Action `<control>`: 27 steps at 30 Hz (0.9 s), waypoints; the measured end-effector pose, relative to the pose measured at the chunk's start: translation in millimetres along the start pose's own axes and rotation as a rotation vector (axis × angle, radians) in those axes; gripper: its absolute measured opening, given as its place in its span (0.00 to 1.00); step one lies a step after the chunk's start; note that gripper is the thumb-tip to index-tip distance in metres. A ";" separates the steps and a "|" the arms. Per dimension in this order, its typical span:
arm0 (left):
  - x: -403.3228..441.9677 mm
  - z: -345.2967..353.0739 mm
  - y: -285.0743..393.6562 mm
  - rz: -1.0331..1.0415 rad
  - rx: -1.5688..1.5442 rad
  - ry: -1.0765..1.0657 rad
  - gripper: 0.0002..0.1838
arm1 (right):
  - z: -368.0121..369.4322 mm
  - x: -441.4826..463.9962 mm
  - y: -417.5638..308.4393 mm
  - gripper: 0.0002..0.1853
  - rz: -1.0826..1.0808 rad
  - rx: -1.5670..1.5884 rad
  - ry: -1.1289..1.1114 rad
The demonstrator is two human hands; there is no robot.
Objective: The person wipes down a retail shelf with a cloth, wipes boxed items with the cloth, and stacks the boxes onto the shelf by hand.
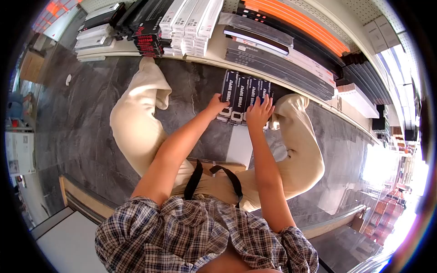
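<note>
Several dark boxes marked "POWER SUPPLY" (240,96) stand side by side in a row on the floor, between my knees and the shelf edge. At the left end of the row is my left hand (217,105), its fingers partly hidden against the side of the boxes. My right hand (260,112) lies on top of the boxes at the right end, fingers spread. A white flat piece (240,143) lies on the floor just below the row.
Ahead runs a low shelf (195,58) with stacks of white boxes (193,25), black boxes (148,29), long grey boxes (277,66) and orange-edged boxes (296,22). My bent legs are on both sides. Cardboard (218,165) lies near my lap.
</note>
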State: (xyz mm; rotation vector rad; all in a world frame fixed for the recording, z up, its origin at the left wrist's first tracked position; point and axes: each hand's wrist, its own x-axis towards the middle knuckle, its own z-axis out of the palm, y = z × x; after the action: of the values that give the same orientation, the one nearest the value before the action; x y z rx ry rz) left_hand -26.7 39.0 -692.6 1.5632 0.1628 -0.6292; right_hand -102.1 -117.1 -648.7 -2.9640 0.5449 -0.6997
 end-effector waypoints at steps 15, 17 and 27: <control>35.9 1.4 -32.5 0.107 0.233 0.386 0.29 | 30.1 -42.9 -33.6 0.19 -0.264 0.142 -0.188; 12.8 -8.8 10.7 -0.267 -0.160 -0.078 0.22 | 25.8 -42.2 -33.7 0.19 -0.264 0.154 -0.199; 10.7 -23.0 60.2 -0.300 -0.307 -0.170 0.12 | -19.6 -30.0 -76.0 0.30 0.021 0.581 -0.204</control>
State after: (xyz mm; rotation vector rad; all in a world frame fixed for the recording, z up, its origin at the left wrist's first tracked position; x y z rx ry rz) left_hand 17.1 51.5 -645.7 1.1922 0.3532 -0.9237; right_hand -111.1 -34.8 -634.3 -2.4402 0.2912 -0.4464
